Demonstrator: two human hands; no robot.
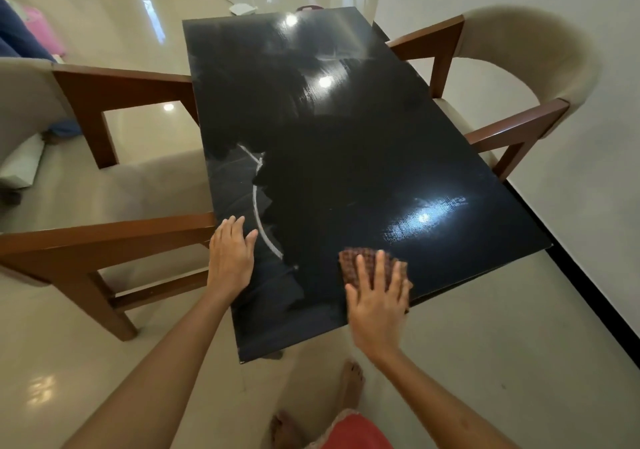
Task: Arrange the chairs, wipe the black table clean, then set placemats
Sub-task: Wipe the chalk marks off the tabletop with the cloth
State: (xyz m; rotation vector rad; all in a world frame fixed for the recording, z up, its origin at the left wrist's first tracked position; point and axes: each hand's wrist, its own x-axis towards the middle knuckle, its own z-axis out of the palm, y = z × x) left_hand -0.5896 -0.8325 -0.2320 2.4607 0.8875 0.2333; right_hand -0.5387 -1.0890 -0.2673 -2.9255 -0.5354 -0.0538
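While the right hand (377, 301) pressed flat, fingers straight, on the brown cloth (363, 263), the white streak (259, 213) lay to its left. The flat left hand (231, 258), holding nothing, rested nearer it on the black table (346, 157).

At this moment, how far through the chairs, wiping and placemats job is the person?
Chairs look done: the left chair and right chair are tucked against the black table. Wiping is in hand: the right hand presses a cloth flat, the left hand braces, and a white streak remains. No placemats show.
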